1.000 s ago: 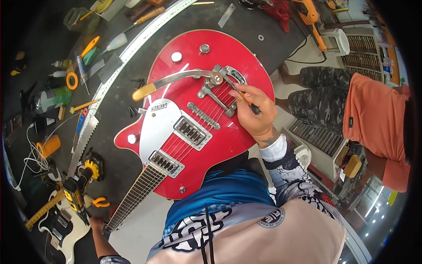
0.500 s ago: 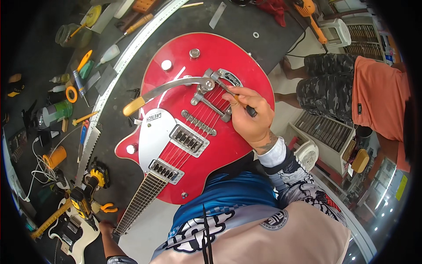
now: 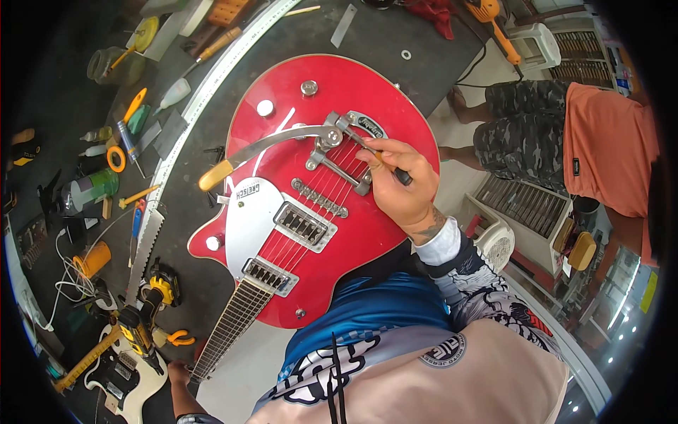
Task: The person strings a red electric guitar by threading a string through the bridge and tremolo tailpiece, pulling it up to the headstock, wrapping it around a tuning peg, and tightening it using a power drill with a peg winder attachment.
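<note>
A red electric guitar [image 3: 381, 219] with a white pickguard [image 3: 244, 219] lies face up before me, its neck [image 3: 229, 328] running down to the lower left. My right hand [image 3: 402, 180] is closed around a small tool [image 3: 402, 177] with a dark, rounded handle. The tool's tip is by the metal vibrato tailpiece [image 3: 339, 166], under my fingers and hard to make out. The vibrato arm [image 3: 265, 145], with a yellowish tip, reaches leftward over the body. My left hand [image 3: 179, 372] grips the neck's far lower end, its fingers partly hidden behind it.
Along the bench's left side lie a long white ruler [image 3: 205, 92], a saw [image 3: 147, 244], a yellow-black drill [image 3: 134, 328], orange-handled pliers [image 3: 181, 338] and a white guitar [image 3: 138, 385]. A washer [image 3: 405, 54] lies beyond the red guitar. Another person [image 3: 600, 141] stands at right.
The whole view has shifted slightly. Both hands stay at the same places on the guitar, and the right hand still holds the tool by the tailpiece.
</note>
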Demonstrator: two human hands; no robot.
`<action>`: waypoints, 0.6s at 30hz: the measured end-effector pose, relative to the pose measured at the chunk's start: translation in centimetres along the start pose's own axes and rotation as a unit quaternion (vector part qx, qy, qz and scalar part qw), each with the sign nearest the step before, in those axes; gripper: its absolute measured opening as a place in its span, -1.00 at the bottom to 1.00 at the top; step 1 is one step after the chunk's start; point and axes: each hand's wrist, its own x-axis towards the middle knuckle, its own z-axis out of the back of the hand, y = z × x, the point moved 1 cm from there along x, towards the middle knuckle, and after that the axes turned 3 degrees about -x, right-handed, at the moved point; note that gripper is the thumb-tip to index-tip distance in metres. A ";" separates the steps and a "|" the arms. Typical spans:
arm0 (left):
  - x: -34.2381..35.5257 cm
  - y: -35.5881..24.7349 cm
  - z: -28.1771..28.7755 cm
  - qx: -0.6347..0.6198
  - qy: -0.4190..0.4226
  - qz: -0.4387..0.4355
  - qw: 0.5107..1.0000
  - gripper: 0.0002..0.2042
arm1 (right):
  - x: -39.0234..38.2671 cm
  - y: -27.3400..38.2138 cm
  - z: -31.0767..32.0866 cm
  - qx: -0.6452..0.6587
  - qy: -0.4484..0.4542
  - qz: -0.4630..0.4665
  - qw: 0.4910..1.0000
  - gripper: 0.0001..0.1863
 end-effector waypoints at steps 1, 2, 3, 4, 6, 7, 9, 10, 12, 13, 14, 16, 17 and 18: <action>-0.6 0.4 0.3 -0.092 -0.018 0.035 0.995 -0.85 | -0.1 0.0 0.0 0.005 0.000 -0.002 1.000 -0.71; -1.5 0.9 1.1 -0.091 -0.021 0.039 0.995 -0.85 | -0.2 -0.1 0.0 -0.006 -0.007 -0.002 1.000 -0.70; -1.1 -0.8 0.7 -0.086 0.009 -0.019 0.996 -0.86 | -0.4 -0.1 0.1 -0.030 -0.010 0.005 0.999 -0.70; -0.5 -3.1 0.3 -0.080 0.038 -0.080 0.993 -0.86 | -0.5 -0.1 0.2 -0.038 -0.008 0.011 0.999 -0.70; 0.0 -4.9 -0.2 -0.079 0.027 0.021 0.996 -0.87 | -0.7 0.0 0.1 -0.014 -0.017 0.007 1.000 -0.68; -0.1 -5.5 -0.2 -0.074 0.016 0.124 0.989 -0.88 | -0.6 0.0 0.2 -0.016 -0.016 0.007 1.000 -0.68; -0.4 -2.0 1.4 0.143 0.012 0.009 0.990 -0.88 | 0.0 0.1 0.0 -0.023 -0.003 0.022 1.000 -0.67; -0.7 -0.6 1.8 0.349 0.020 -0.112 0.930 -0.87 | 0.0 0.1 -0.3 -0.013 -0.005 0.017 1.000 -0.67; 0.6 -1.1 0.6 0.317 0.028 -0.108 0.942 -0.86 | 0.0 0.1 -0.2 -0.021 0.004 0.005 1.000 -0.69; 1.1 -1.6 0.2 0.284 0.035 -0.102 0.953 -0.85 | 0.0 0.2 -0.1 -0.025 0.004 0.006 1.000 -0.69; 1.2 -1.8 -0.4 0.283 0.037 -0.105 0.953 -0.85 | -0.2 0.1 -0.2 -0.005 -0.001 -0.023 1.000 -0.70; 1.7 -2.6 -1.9 0.075 -0.032 0.070 0.994 -0.85 | -0.3 0.1 0.4 0.008 -0.010 -0.046 0.999 -0.72; 2.2 -3.1 -1.9 0.073 -0.031 0.064 0.995 -0.85 | -0.3 0.1 0.7 0.011 -0.012 -0.051 0.999 -0.72; 1.2 -1.0 -0.3 0.070 -0.018 -0.043 0.996 -0.87 | -0.2 -0.2 0.5 0.034 -0.016 -0.067 0.997 -0.73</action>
